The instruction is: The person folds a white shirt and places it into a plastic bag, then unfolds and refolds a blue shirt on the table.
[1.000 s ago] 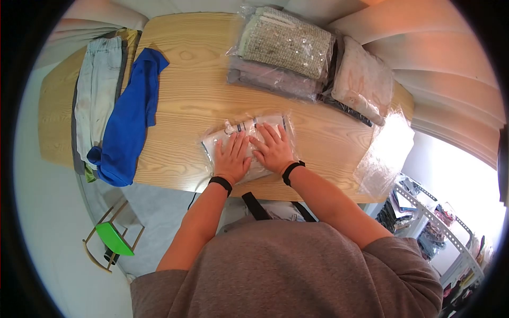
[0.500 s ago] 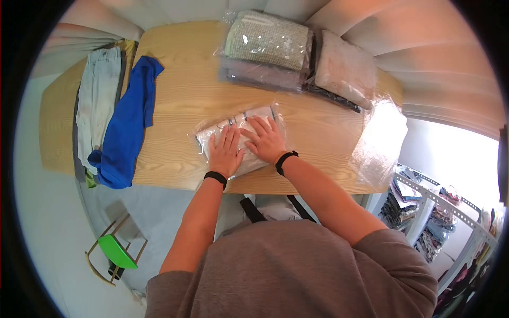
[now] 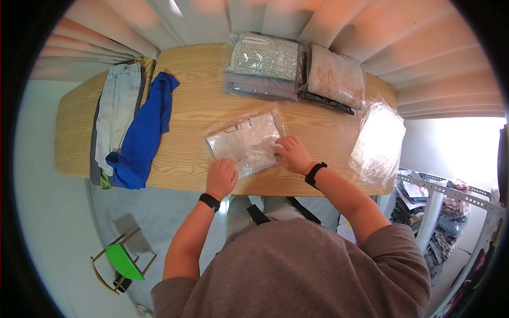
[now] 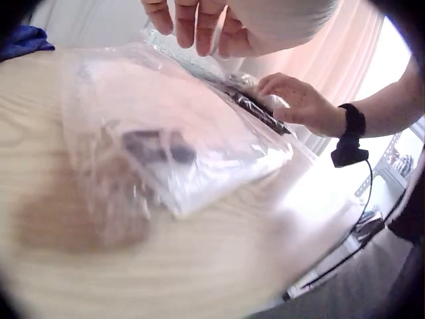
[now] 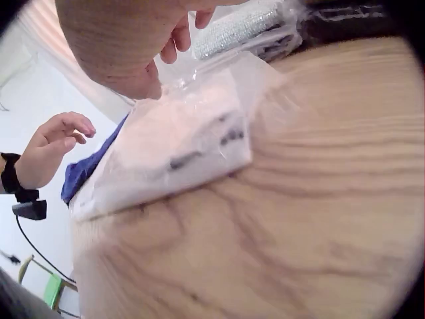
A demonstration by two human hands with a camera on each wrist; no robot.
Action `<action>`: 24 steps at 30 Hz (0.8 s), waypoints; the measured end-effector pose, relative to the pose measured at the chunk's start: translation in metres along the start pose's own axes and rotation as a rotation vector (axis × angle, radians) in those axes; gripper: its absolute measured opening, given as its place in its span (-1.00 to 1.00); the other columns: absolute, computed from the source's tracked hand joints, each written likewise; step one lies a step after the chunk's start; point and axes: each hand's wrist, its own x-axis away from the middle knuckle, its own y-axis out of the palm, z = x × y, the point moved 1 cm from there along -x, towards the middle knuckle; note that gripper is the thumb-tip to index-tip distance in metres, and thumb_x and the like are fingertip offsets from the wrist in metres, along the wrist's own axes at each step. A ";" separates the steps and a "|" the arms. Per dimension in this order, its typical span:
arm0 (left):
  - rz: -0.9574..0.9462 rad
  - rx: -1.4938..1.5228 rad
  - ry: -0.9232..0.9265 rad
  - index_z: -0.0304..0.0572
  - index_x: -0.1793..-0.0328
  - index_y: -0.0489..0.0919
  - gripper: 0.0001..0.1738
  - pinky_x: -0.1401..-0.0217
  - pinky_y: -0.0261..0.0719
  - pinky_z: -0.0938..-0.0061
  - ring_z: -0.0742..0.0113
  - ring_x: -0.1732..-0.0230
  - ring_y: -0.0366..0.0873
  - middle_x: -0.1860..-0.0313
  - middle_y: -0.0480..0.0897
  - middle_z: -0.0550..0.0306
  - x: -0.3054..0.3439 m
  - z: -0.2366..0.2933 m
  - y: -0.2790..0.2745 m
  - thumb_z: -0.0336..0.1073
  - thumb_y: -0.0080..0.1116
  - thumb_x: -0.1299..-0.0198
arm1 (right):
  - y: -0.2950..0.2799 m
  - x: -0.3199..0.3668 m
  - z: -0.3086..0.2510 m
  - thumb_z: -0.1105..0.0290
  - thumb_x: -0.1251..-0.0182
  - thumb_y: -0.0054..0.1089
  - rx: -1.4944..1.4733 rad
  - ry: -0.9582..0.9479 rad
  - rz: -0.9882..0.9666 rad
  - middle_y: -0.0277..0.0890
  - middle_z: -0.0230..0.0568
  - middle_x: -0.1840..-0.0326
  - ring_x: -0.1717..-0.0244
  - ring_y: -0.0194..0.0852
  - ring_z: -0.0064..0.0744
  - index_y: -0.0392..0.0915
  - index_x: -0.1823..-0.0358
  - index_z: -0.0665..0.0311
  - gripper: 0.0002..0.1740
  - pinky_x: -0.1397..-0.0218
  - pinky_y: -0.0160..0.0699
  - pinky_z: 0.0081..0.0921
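Note:
A clear plastic bag [image 3: 246, 139] with a folded white garment with dark print inside lies aslant on the wooden table in front of me. By its near left corner my left hand [image 3: 221, 177] hovers, fingers loosely bent with nothing in them; the right wrist view shows this hand raised off the bag. At the bag's right edge is my right hand [image 3: 292, 155], its fingertips overlapping the plastic in the head view. In the left wrist view the right hand [image 4: 302, 106] shows thumb and fingers apart, loosely bent.
Bagged folded textiles [image 3: 265, 58] and a bagged pale garment [image 3: 336, 77] lie along the back. A stack of clear plastic sleeves [image 3: 377, 143] is at right. Blue clothing [image 3: 143, 135] and pale jeans [image 3: 117, 111] lie left. A green-seated chair [image 3: 124, 261] stands below.
Both hands, earlier flat on the bagged garment, have come off its middle and moved apart: left toward the near edge, right to the bag's right side. The head view has shifted.

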 end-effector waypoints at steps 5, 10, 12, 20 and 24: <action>-0.038 -0.076 -0.106 -0.25 0.01 0.45 -0.51 -0.03 0.38 0.20 0.04 -0.04 0.36 0.02 0.42 -0.02 0.025 0.007 0.012 -0.25 0.26 0.09 | 0.007 0.028 0.003 0.39 0.01 0.20 0.045 0.096 -0.039 0.33 -0.13 -0.12 -0.19 0.26 -0.09 0.43 0.00 0.13 -0.56 -0.24 0.25 -0.23; 0.014 -0.178 -0.060 -0.25 -0.05 0.41 -0.48 -0.01 0.41 0.26 0.06 -0.01 0.38 0.02 0.42 0.00 0.029 -0.004 0.033 -0.31 0.25 0.09 | 0.024 0.033 0.013 0.46 0.01 0.15 0.008 0.152 -0.036 0.31 -0.14 -0.16 -0.22 0.25 -0.08 0.37 -0.10 0.13 -0.47 -0.21 0.32 -0.23; 0.042 -0.203 0.005 -0.25 -0.04 0.42 -0.54 0.02 0.45 0.29 0.07 0.06 0.43 0.06 0.46 0.01 0.025 -0.011 0.036 -0.36 0.21 0.06 | 0.024 0.033 0.012 0.48 0.01 0.14 -0.019 0.167 -0.018 0.31 -0.14 -0.16 -0.21 0.27 -0.07 0.37 -0.10 0.14 -0.46 -0.22 0.31 -0.24; -0.054 -0.037 -0.047 -0.19 0.07 0.50 -0.70 0.17 0.51 0.26 0.05 0.18 0.50 0.24 0.54 0.00 0.001 -0.023 -0.001 -0.36 0.11 -0.01 | 0.027 0.029 0.022 0.48 -0.04 0.16 -0.250 0.112 0.239 0.50 -0.10 0.03 -0.01 0.45 -0.04 0.49 0.02 0.24 -0.61 -0.09 0.47 -0.28; -0.019 0.227 -0.065 -0.19 0.19 0.57 -0.83 0.29 0.49 0.31 0.19 0.34 0.53 0.38 0.57 0.05 -0.018 -0.032 -0.054 -0.33 0.06 -0.11 | -0.012 0.018 0.011 0.34 -0.12 0.23 -0.434 0.313 0.254 0.58 -0.16 0.34 0.24 0.56 -0.15 0.57 0.30 0.30 -0.81 0.11 0.53 -0.37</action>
